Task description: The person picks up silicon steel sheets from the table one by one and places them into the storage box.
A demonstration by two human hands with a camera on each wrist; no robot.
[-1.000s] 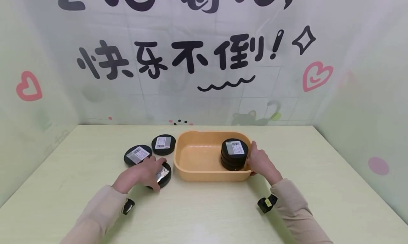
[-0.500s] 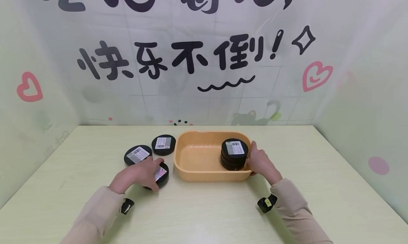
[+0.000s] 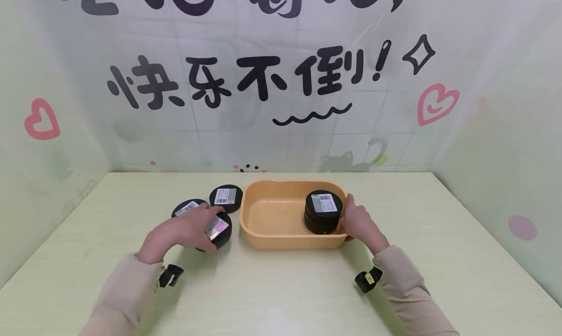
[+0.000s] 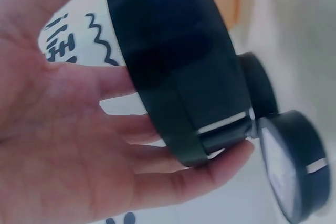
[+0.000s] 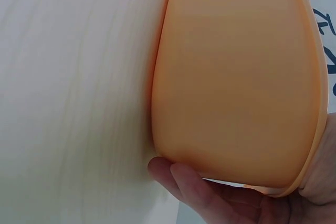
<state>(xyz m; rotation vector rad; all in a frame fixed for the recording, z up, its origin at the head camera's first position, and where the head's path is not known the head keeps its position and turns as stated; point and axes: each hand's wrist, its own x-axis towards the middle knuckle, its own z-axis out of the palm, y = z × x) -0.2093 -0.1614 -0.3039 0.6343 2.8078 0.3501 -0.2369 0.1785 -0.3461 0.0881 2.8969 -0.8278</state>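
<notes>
My left hand grips a flat round black container by its edge, thumb on the near side and fingers on the far side. A shiny sticker shows on its top, and in the left wrist view its dark side wall fills the middle. Just behind that hand lies another black container, partly covered by it. A further labelled black container lies beside the orange plastic basin. My right hand holds the basin's right end, fingers curled around its outer wall. Inside, at the right, stands a stack of black containers.
The pale wooden table meets a printed curtain along its back edge, with more printed sheeting on both sides. Black straps with small devices sit at both wrists.
The left hand has closed in on the near black container and shifted it slightly left and away from me, now overlapping the one behind. Right hand and basin have stayed put.
</notes>
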